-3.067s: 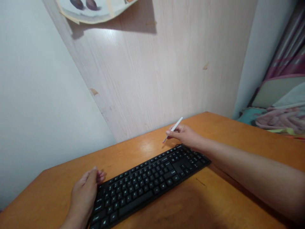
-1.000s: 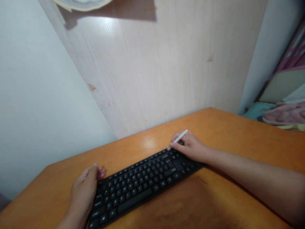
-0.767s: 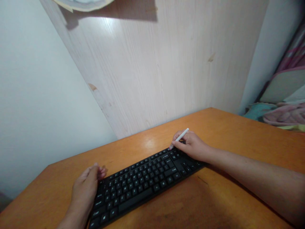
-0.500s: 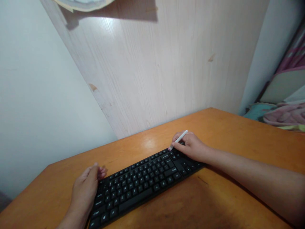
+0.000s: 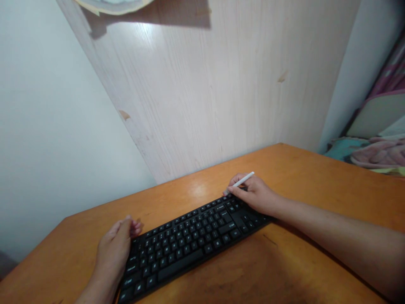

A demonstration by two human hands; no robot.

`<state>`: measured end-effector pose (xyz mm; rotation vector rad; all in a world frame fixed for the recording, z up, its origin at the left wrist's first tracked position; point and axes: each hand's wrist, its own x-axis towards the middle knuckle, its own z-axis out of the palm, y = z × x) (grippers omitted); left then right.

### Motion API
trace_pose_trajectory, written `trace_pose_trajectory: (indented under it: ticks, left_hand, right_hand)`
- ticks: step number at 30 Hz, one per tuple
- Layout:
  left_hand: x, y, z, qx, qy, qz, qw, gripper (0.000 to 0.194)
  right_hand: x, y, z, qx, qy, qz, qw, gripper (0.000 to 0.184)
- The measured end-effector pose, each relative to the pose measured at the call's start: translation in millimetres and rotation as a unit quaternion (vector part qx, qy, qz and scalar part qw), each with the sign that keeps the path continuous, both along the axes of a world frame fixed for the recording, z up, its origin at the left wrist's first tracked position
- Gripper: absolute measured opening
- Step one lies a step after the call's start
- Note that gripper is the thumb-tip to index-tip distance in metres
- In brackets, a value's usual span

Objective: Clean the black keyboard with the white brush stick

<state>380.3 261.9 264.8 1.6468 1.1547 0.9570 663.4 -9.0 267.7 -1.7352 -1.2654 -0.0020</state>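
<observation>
A black keyboard (image 5: 186,238) lies at a slant on the orange-brown desk, its right end farther from me. My left hand (image 5: 115,245) is against its left end, fingers curled around the far left corner; the grip itself is partly hidden. Over the keyboard's far right part, my right hand (image 5: 249,192) pinches a slim white pen-like stick (image 5: 244,179). The stick leans, its upper end pointing up and right. Its lower tip is at the top row of keys, close to my fingertips, and too small to make out clearly.
The wooden desk (image 5: 303,177) meets a pale wood-grain panel (image 5: 202,93) at the back and a white wall (image 5: 63,126) at the left. A pink blanket (image 5: 379,152) and a teal cloth (image 5: 343,147) lie beyond the desk on the right.
The white stick has tilted lower to the right, and its tip has shifted slightly up along the keyboard's far edge. My left hand and the keyboard stay nearly the same.
</observation>
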Motion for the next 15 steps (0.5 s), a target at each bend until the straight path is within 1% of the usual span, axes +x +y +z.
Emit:
trace_pose_trajectory:
  ticks: [4, 6, 10, 12, 15]
  left_hand:
    - [0.0, 1.3, -1.1, 0.002, 0.001, -0.007, 1.0, 0.033]
    - [-0.4, 2.9, -2.0, 0.0, 0.002, -0.009, 1.0, 0.034]
    - [-0.9, 5.0, -3.4, -0.002, 0.005, -0.006, 1.0, 0.034]
    - [-1.6, 6.3, -5.1, -0.002, 0.001, -0.006, 1.0, 0.035]
    - [-3.3, 10.2, -9.4, -0.003, -0.009, -0.018, 1.0, 0.037]
  right_hand:
    - [-1.0, 0.9, -3.5, -0.018, -0.024, -0.006, 1.0, 0.012]
    - [-1.7, 0.4, -3.7, -0.028, -0.018, -0.009, 0.999, 0.011]
    - [-2.6, -0.7, -1.4, -0.007, 0.019, 0.011, 1.0, 0.015]
    - [-2.1, -0.6, -1.2, -0.001, 0.012, 0.012, 1.0, 0.016]
    - [-0.7, -0.2, -2.4, -0.017, -0.009, -0.003, 1.0, 0.015]
